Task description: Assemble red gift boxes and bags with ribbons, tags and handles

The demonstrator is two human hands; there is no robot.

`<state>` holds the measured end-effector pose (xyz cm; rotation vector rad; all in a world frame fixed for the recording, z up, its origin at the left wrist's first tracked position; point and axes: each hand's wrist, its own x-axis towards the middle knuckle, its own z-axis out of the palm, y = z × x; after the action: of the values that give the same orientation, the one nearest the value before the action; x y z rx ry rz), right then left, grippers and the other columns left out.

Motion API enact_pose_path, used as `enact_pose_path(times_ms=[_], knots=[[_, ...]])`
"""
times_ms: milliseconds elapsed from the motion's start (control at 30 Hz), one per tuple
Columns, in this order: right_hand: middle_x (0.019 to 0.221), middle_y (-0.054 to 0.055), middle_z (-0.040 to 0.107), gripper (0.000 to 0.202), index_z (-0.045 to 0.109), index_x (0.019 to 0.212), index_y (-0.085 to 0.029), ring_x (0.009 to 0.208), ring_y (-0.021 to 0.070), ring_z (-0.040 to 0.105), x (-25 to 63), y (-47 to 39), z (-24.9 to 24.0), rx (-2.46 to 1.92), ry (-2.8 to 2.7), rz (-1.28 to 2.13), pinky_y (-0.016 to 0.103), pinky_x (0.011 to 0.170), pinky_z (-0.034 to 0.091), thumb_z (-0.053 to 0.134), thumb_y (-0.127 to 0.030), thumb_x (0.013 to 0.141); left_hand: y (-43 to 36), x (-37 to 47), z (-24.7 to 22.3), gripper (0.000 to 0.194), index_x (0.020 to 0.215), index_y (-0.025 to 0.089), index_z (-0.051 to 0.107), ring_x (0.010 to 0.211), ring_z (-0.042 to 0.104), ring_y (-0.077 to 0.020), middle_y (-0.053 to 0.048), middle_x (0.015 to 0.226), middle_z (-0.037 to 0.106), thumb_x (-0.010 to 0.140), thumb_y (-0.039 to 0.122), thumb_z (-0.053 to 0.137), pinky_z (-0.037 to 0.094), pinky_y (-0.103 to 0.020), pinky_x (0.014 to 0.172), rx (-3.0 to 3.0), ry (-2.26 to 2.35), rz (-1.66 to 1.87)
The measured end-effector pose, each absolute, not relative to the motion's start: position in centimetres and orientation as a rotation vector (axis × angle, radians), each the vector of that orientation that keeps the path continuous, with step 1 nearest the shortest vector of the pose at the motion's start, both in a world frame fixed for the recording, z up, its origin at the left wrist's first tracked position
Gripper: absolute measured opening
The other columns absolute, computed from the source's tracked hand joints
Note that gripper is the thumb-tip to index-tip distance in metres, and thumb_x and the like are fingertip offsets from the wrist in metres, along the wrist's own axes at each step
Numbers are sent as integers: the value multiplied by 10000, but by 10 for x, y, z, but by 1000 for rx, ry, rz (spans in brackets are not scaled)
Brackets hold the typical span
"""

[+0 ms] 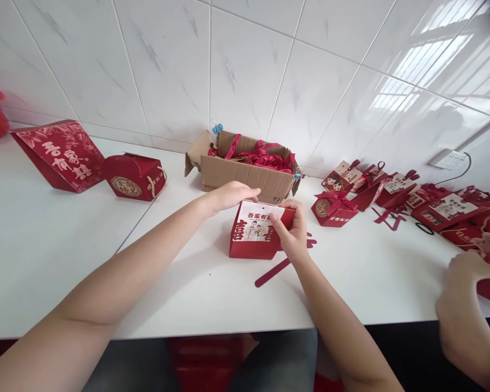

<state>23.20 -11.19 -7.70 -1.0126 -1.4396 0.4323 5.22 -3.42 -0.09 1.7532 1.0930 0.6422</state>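
A red gift box (251, 249) with a white printed front panel stands upright on the white table before me. My right hand (292, 228) is closed on its right side, thumb on the front panel and fingers behind the upper edge. Over the box's top left edge lies my left hand (234, 196), its fingers stretched out flat; whether they press on the box is hard to see. A dark red strip with a shaped end (271, 273) lies on the table beside the box, partly hidden by my right hand and wrist.
Behind the box is an open cardboard carton (245, 174) of red ribbons. Two red boxes, one a slanted box (67, 158) and one a handled box (133, 177), stand left. Several finished-looking gift boxes (335, 209) line the right, where another person's hand (469, 267) works.
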Motion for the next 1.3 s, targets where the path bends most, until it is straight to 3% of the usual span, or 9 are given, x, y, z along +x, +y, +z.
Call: enact_pose_path(times_ms=[133,267,467,567,767,933,1300], knots=[[1123,62,609,228,511,985,-248,1091,211,581,229,-113,-74,-886,-1402,552,417,965,465,654,-346,837,-44,41,14,391,852,250,746,1128,581,-264,-53,1117,692,884,554,503,430,-375,968,1878,904,763],[1089,66,641,246,516,992,-242,1048,206,610,229,-113,-75,-886,-1392,585,388,905,504,659,-363,833,-60,27,32,323,1005,278,714,1014,630,-255,-36,1064,704,728,440,737,485,-327,840,2125,818,550],[1111,56,652,271,539,1043,-253,1013,198,623,232,-113,-75,-900,-1420,543,359,864,525,657,-379,834,-71,28,36,147,806,274,771,926,646,-273,-9,905,731,749,381,686,484,-354,794,2354,952,627],[1160,58,631,283,532,1102,-261,1006,192,623,231,-114,-74,-900,-1442,556,353,860,528,615,-392,864,-73,36,31,162,826,278,781,893,655,-268,-9,912,741,753,382,680,496,-356,771,2325,907,679],[1180,71,623,263,536,1084,-254,1156,221,570,232,-111,-76,-856,-1459,476,414,1001,471,613,-379,867,-74,42,26,148,821,271,785,849,663,-256,-18,881,746,745,362,698,513,-347,740,2287,878,693],[1083,58,647,291,532,1093,-271,1056,220,613,233,-109,-79,-837,-1456,466,421,953,501,646,-364,842,-71,36,28,103,810,279,790,845,670,-252,-13,874,739,743,313,719,524,-351,748,2299,817,710],[1097,61,650,275,558,1078,-264,1047,218,615,233,-115,-73,-842,-1469,469,412,945,504,654,-359,839,-72,32,33,107,808,260,785,879,665,-261,-27,896,725,723,305,739,526,-355,776,2282,872,693]])
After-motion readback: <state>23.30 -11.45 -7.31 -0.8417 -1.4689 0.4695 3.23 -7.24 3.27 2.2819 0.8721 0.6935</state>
